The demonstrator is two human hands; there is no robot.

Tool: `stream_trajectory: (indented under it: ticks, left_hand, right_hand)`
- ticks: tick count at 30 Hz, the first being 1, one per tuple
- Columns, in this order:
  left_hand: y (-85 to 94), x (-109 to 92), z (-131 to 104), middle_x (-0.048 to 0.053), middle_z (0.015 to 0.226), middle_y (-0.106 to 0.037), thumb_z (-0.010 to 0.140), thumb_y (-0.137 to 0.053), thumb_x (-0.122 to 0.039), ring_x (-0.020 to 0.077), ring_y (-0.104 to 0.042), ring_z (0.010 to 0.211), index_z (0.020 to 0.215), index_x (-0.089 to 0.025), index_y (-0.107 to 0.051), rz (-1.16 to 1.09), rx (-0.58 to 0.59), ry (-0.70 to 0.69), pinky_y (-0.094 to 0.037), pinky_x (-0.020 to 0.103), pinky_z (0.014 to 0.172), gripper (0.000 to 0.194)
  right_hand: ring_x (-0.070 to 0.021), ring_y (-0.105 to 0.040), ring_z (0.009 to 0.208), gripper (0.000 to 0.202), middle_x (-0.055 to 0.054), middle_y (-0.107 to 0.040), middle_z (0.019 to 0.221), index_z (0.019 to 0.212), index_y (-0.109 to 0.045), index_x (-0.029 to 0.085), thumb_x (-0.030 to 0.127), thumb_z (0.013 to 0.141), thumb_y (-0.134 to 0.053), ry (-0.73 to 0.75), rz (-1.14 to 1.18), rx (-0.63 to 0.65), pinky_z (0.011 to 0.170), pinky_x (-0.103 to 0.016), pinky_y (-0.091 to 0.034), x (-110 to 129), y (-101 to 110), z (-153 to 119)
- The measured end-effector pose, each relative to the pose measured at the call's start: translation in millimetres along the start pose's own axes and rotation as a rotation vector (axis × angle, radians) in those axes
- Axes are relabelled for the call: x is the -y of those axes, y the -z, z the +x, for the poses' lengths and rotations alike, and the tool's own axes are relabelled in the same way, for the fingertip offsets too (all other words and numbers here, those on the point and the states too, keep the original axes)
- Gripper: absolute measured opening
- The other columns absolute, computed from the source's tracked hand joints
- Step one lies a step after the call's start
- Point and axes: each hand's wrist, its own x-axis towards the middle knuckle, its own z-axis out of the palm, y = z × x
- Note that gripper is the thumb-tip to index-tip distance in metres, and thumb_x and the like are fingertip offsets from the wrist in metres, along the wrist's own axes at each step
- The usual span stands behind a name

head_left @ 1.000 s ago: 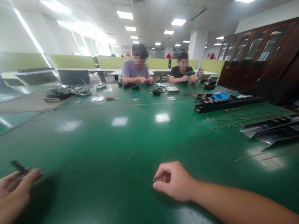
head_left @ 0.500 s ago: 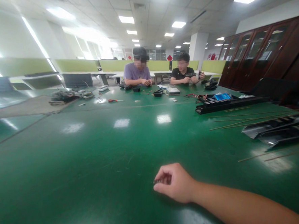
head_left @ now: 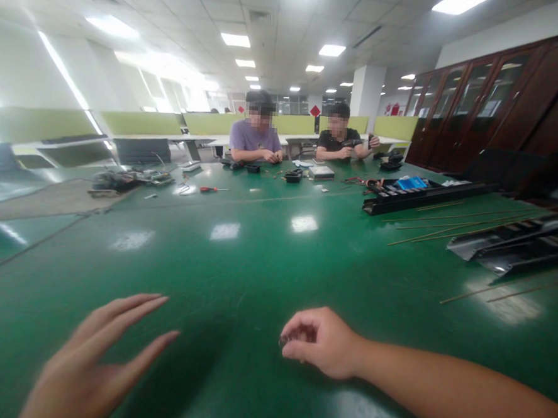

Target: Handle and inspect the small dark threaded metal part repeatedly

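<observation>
My right hand (head_left: 320,343) rests low over the green table (head_left: 238,263), fingers curled and thumb pressed toward them. A small dark, shiny object (head_left: 282,341) pokes out at the fingertips; most of it is hidden inside the hand, so its kind cannot be made out. On the left, my left hand (head_left: 103,349) hovers above the tabletop with thumb and fingers apart, holding nothing. A wide gap of bare green surface lies between the two hands.
Black metal channels (head_left: 508,248) and thin brass-coloured rods (head_left: 429,231) lie at the right. Farther back are a red screwdriver (head_left: 209,189), a heap of parts (head_left: 129,180) and a white box (head_left: 321,172). Two people sit across the table, one holding a power drill (head_left: 352,143).
My left hand has come into view from the lower left, fingers spread. My right hand has shifted slightly left, still gripping the small dark object.
</observation>
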Motion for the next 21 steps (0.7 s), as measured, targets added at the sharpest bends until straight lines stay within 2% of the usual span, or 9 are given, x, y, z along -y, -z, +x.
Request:
stream_trajectory:
  ticks: [2, 4, 7, 10, 12, 15, 18, 21]
  left_hand:
    - [-25.5, -23, 9, 0.001, 0.133, -0.058, 0.085, -0.071, -0.048, 0.0267, -0.062, 0.113, 0.134, -0.036, -0.055, -0.122, 0.191, -0.162, -0.054, 0.043, 0.097, 0.054]
    - [-48.4, -54, 18, 0.004, 0.136, -0.058, 0.083, -0.075, -0.041, 0.025, -0.061, 0.117, 0.136, -0.035, -0.055, -0.284, 0.289, -0.27, -0.055, 0.037, 0.097, 0.058]
    - [-71.1, -92, 25, 0.001, 0.118, -0.069, 0.089, -0.07, -0.029, 0.0186, -0.065, 0.109, 0.113, -0.036, -0.07, -0.568, 0.309, -0.31, -0.056, 0.028, 0.091, 0.025]
    - [-82.4, -107, 23, 0.001, 0.105, -0.073, 0.087, -0.071, -0.023, 0.0169, -0.068, 0.1, 0.106, -0.034, -0.073, -0.74, 0.292, -0.212, -0.056, 0.027, 0.086, 0.022]
    - [-86.4, -108, 18, 0.002, 0.105, -0.074, 0.085, -0.073, -0.02, 0.0174, -0.068, 0.099, 0.109, -0.032, -0.073, -0.795, 0.283, -0.148, -0.056, 0.028, 0.087, 0.027]
    - [-88.2, -110, 9, 0.002, 0.103, -0.075, 0.085, -0.072, -0.019, 0.0179, -0.068, 0.099, 0.098, -0.029, -0.076, -0.85, 0.305, -0.046, -0.055, 0.028, 0.088, 0.017]
    - [-84.2, -111, 8, 0.005, 0.096, -0.075, 0.085, -0.072, -0.027, 0.0193, -0.071, 0.092, 0.092, -0.023, -0.075, -0.932, 0.374, 0.195, -0.056, 0.028, 0.084, 0.008]
    - [-70.1, -98, 15, 0.007, 0.087, -0.073, 0.082, -0.074, -0.041, 0.0198, -0.07, 0.081, 0.09, -0.016, -0.071, -0.984, 0.34, 0.446, -0.058, 0.028, 0.077, 0.026]
  right_hand:
    - [-0.0091, -0.057, 0.052, 0.032, 0.0, -0.066, 0.067, 0.089, -0.075, 0.012, 0.035, 0.07, -0.085, -0.004, 0.071, 0.041, 0.05, -0.02, -0.043, -1, 1, 1]
    - [-0.0094, -0.059, 0.052, 0.036, -0.003, -0.069, 0.074, 0.088, -0.077, 0.012, 0.039, 0.067, -0.086, -0.004, 0.161, 0.086, 0.05, -0.021, -0.045, -3, 3, 3]
    - [-0.0094, -0.059, 0.051, 0.04, -0.003, -0.07, 0.074, 0.088, -0.077, 0.012, 0.045, 0.067, -0.086, -0.029, 0.305, 0.14, 0.05, -0.022, -0.045, -4, 5, 5]
    - [-0.0084, -0.058, 0.049, 0.039, -0.001, -0.069, 0.069, 0.084, -0.076, 0.011, 0.045, 0.067, -0.087, -0.062, 0.385, 0.155, 0.05, -0.021, -0.045, -3, 6, 6]
    - [-0.0084, -0.058, 0.05, 0.039, -0.002, -0.07, 0.072, 0.081, -0.075, 0.011, 0.045, 0.067, -0.087, -0.077, 0.406, 0.169, 0.051, -0.021, -0.046, -2, 6, 6]
    - [-0.0089, -0.059, 0.052, 0.041, -0.004, -0.072, 0.076, 0.08, -0.075, 0.011, 0.046, 0.065, -0.087, -0.095, 0.408, 0.186, 0.051, -0.022, -0.047, -1, 5, 6]
    - [-0.009, -0.059, 0.05, 0.045, -0.003, -0.071, 0.072, 0.081, -0.074, 0.011, 0.049, 0.062, -0.088, -0.127, 0.397, 0.184, 0.05, -0.022, -0.045, 0, 6, 6]
    - [-0.0083, -0.058, 0.048, 0.048, -0.002, -0.071, 0.069, 0.087, -0.075, 0.011, 0.049, 0.061, -0.089, -0.167, 0.365, 0.196, 0.048, -0.021, -0.042, 0, 6, 6]
